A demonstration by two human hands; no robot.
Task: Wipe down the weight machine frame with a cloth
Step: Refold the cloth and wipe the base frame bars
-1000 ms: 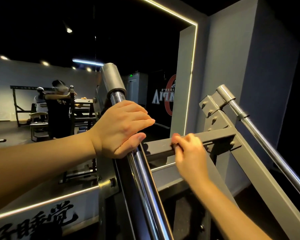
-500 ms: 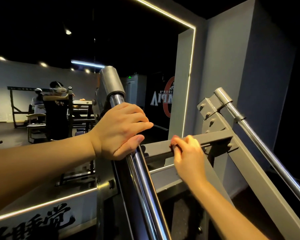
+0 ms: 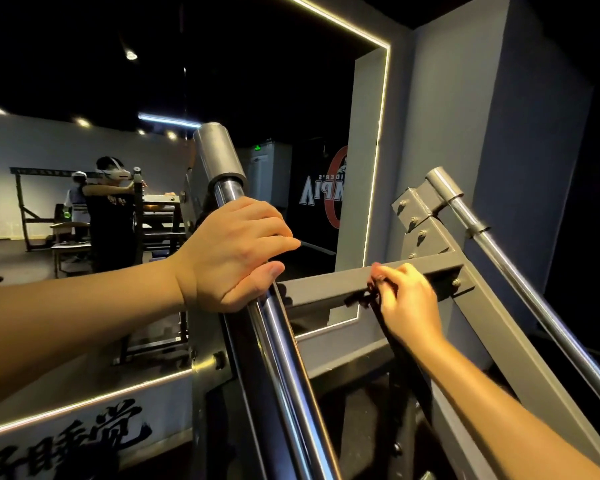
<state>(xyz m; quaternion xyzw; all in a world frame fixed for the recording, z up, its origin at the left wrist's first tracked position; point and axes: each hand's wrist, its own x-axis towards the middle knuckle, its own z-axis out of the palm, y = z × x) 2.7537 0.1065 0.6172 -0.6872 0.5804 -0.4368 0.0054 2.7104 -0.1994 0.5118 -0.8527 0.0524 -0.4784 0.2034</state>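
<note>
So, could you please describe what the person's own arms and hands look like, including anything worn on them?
Both forearms are bare as far as the picture shows: no sleeves, gloves, watch or rings show on the left hand or the right hand. Fingernails look short and unpainted.

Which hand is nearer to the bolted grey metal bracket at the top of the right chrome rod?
Right. The right hand rests on the grey horizontal crossbar leading to the bolted grey metal bracket. The left hand grips the left chrome rod, farther away.
</note>
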